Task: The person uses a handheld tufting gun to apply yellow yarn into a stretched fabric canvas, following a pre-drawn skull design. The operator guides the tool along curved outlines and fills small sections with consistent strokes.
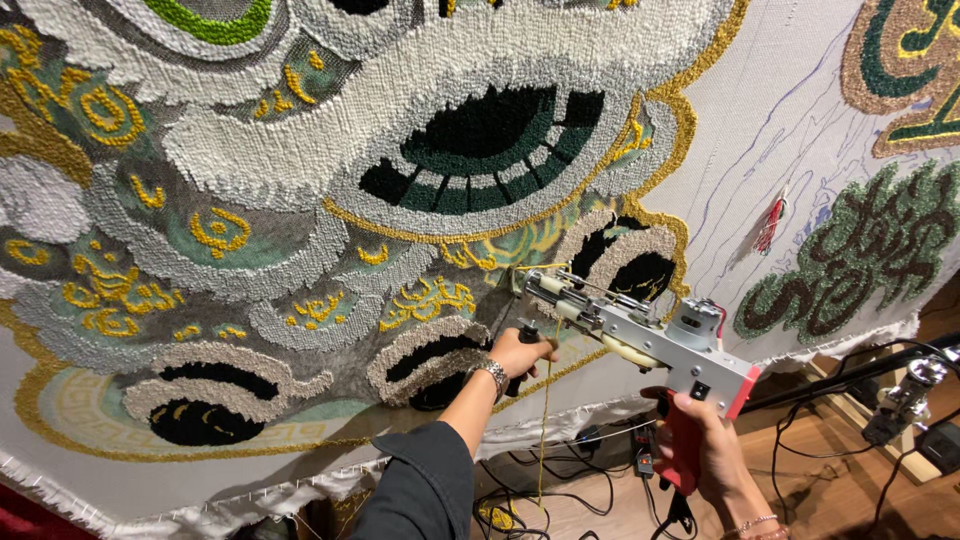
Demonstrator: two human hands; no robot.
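A large tufted rug point(300, 200) in white, grey, green, black and yellow hangs stretched in front of me. My right hand point(705, 450) grips the red handle of a silver tufting gun point(640, 335), whose needle end touches the cloth near a yellow patch. My left hand point(520, 352), with a metal watch on the wrist, is closed around the gun's black front grip. A yellow yarn strand point(545, 420) hangs from the gun toward the floor.
Bare white backing cloth point(770, 130) with drawn lines lies to the right, with a red yarn tuft point(770, 225) and green tufted shapes point(860, 250). Black cables point(560, 480) and a wooden floor are below. A metal clamp point(905, 395) sits at right.
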